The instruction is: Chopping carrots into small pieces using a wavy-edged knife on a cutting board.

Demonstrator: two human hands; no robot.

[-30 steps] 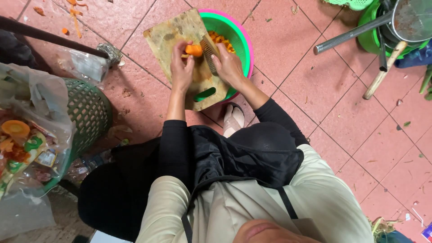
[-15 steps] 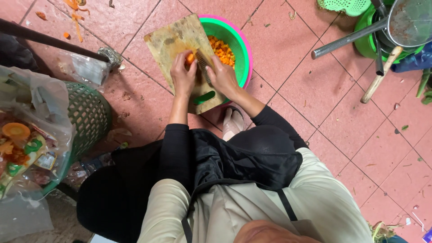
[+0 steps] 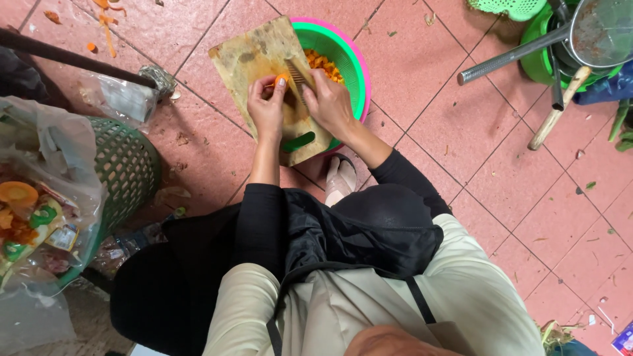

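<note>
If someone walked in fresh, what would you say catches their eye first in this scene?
First, the two hands at top centre: the left hand pinches a small orange carrot piece on a worn wooden cutting board, while the right hand works a knife against it. Just behind the board sits a bright green basin with a pink rim, holding chopped carrot. At far left, a green mesh basket lined with a plastic bag holds scraps.

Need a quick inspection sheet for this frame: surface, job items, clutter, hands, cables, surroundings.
Surface: pink tiled floor, orange peel scraps at top left.
Job's things: worn wooden cutting board lying over the green bowl with pink rim of orange pieces; small orange carrot piece; knife.
Clutter: green mesh basket, plastic bags.
Hands: left hand pinches carrot; right hand grips knife.
Cables: nothing seen.
Surroundings: metal strainer, upper right.
</note>
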